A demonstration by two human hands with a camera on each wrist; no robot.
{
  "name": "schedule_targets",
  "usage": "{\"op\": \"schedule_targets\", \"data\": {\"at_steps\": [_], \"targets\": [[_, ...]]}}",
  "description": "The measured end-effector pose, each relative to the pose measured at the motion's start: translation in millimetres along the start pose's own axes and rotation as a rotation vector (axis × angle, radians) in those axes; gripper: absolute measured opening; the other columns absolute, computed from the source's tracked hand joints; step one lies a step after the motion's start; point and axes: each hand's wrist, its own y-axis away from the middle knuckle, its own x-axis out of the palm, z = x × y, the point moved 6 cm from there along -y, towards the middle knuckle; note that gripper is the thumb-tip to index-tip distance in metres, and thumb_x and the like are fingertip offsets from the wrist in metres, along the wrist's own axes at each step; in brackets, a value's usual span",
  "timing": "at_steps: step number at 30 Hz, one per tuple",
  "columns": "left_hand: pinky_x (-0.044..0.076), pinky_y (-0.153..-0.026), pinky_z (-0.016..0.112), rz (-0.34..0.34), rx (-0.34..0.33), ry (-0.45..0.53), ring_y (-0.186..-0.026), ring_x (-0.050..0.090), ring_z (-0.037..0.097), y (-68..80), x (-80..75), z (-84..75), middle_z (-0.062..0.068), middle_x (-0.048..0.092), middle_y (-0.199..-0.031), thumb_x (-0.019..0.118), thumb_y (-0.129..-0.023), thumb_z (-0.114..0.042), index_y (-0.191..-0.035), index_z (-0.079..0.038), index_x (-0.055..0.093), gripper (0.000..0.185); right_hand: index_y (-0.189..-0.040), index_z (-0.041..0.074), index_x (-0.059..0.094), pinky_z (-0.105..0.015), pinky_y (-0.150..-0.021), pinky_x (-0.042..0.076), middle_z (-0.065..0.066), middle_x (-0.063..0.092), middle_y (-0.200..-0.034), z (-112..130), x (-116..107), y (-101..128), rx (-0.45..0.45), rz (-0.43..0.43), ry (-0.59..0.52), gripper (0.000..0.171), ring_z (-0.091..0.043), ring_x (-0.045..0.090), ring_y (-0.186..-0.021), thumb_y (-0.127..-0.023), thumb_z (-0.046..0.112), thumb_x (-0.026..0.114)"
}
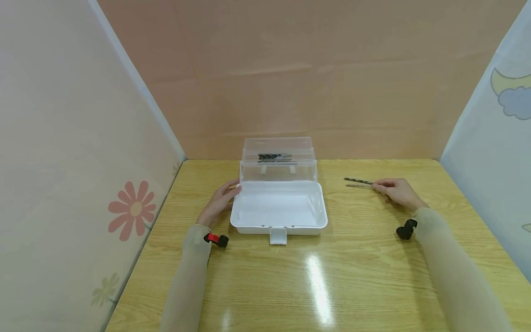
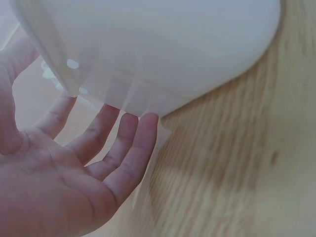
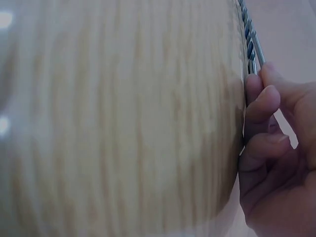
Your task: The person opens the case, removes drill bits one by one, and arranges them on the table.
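Observation:
A white plastic box (image 1: 279, 229) with a clear lid (image 1: 278, 143) stands on the table, its lid raised at the back. My left hand (image 1: 218, 201) rests against the box's left end near the back corner. In the left wrist view, its loosely bent fingers (image 2: 136, 148) touch the outer wall (image 2: 197, 44). To the right of the box, my right hand (image 1: 398, 191) pinches the near ends of two thin drill bits (image 1: 358, 180) between thumb and fingertips, low over the table. They point left, side by side, their fluted ends apart from the hand.
Several dark drill bits (image 1: 274, 158) lie in a clear tray at the back of the box. A latch (image 1: 278, 236) hangs at the box's front. The wooden table (image 1: 257, 286) meets a tan backdrop (image 1: 274, 83) behind and pale walls at both sides.

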Motion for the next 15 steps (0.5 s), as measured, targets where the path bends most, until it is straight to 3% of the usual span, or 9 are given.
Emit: {"op": "schedule_targets", "data": {"at_steps": [5, 15], "targets": [[0.051, -0.114, 0.051, -0.001, 0.002, 0.010, -0.139, 0.055, 0.031, -0.6, 0.0, 1.2, 0.016, 0.051, -0.159, 0.061, -0.109, -0.044, -0.163, -0.020, 0.043, 0.062, -0.148, -0.003, 0.057, -0.032, -0.060, 0.048, -0.003, 0.061, -0.076, -1.3, -1.2, -3.0, -0.005, 0.041, 0.005, 0.063, -0.014, 0.051, -0.063, -0.110, 0.048, 0.057], [0.051, -0.114, 0.052, -0.018, -0.004, 0.012, -0.137, 0.056, 0.030, -1.0, -0.3, 1.9, 0.015, 0.054, -0.155, 0.062, -0.108, -0.046, -0.162, -0.022, 0.045, 0.061, -0.147, -0.005, 0.058, -0.031, -0.053, 0.044, 0.002, 0.066, -0.078, -2.0, -2.2, -8.1, -0.008, 0.072, 0.001, 0.062, -0.010, 0.045, -0.056, -0.110, 0.045, 0.059]]}}
